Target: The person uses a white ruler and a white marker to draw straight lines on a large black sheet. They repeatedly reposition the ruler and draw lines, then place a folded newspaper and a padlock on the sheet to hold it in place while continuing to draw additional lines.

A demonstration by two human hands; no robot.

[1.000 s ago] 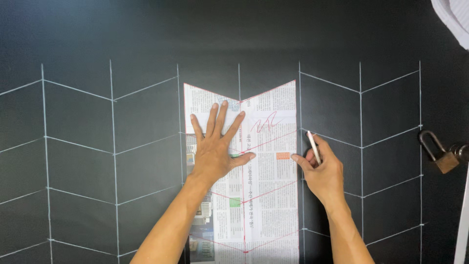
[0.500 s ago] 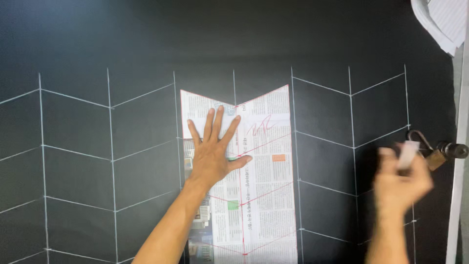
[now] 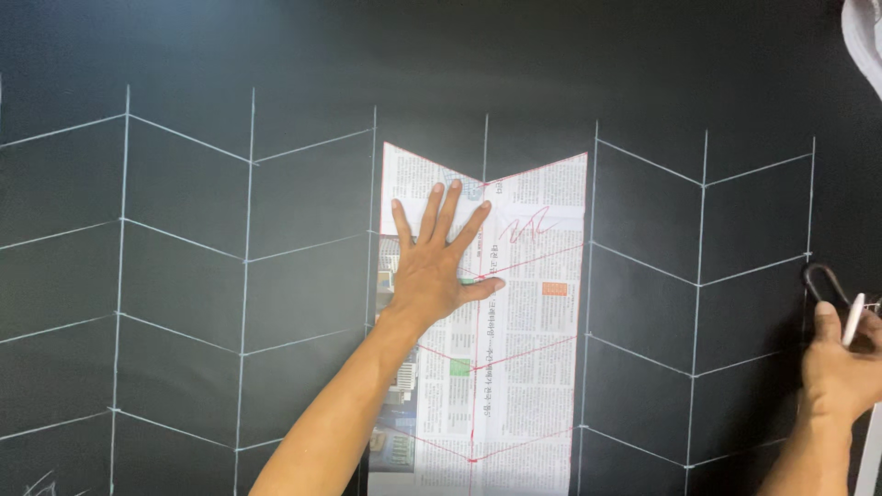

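My left hand (image 3: 436, 266) lies flat and fully spread on the folded newspaper (image 3: 514, 321), fingers fanned toward the far edge of the surface, thumb pointing right; it presses the sheet down and grips nothing. The newspaper sits in the middle of the black surface (image 3: 184, 73), running from its notched, V-cut top end down past the near edge of the view. Red lines cross it in chevrons, with a red scribble just right of my fingertips.

White chalk lines (image 3: 248, 276) cover the black surface on both sides of the paper — long verticals joined by slanted strokes, the same chevron pattern as on the sheet.

My right hand (image 3: 841, 367) is at the right edge, well apart from the newspaper, curled around a small white stick (image 3: 853, 319) — chalk, by the look of it. Just beyond its fingers lies a padlock's curved metal shackle (image 3: 820, 276). A bit of white material (image 3: 864, 37) shows at the far right corner.
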